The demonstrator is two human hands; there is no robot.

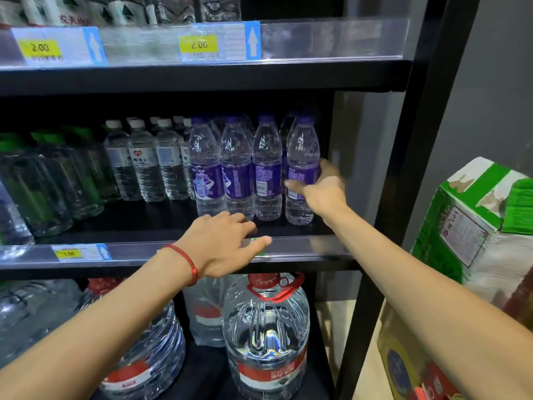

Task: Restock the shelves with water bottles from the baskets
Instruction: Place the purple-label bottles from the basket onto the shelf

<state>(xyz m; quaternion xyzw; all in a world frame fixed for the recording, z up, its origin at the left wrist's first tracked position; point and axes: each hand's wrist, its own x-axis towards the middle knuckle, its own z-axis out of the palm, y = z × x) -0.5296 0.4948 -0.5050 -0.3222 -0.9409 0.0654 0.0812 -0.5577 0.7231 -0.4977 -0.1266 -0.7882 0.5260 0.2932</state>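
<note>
A row of clear water bottles with purple caps and purple labels stands at the right end of the middle shelf (pixel 173 226). My right hand (pixel 323 189) grips the rightmost purple bottle (pixel 301 157) around its label, thumb in front and fingers behind; the bottle stands upright on the shelf. Three more purple bottles (pixel 236 168) stand just to its left. My left hand (pixel 225 243) rests on the shelf's front edge with its fingers spread, holding nothing. A red string circles that wrist. No basket is in view.
White-capped bottles (pixel 144 163) and green-capped bottles (pixel 43 180) fill the shelf's left part. Large jugs with red caps (pixel 265 333) stand on the bottom shelf. Price tags line the shelf rails. A green and white carton (pixel 473 220) sits at the right beside the black shelf post (pixel 403 168).
</note>
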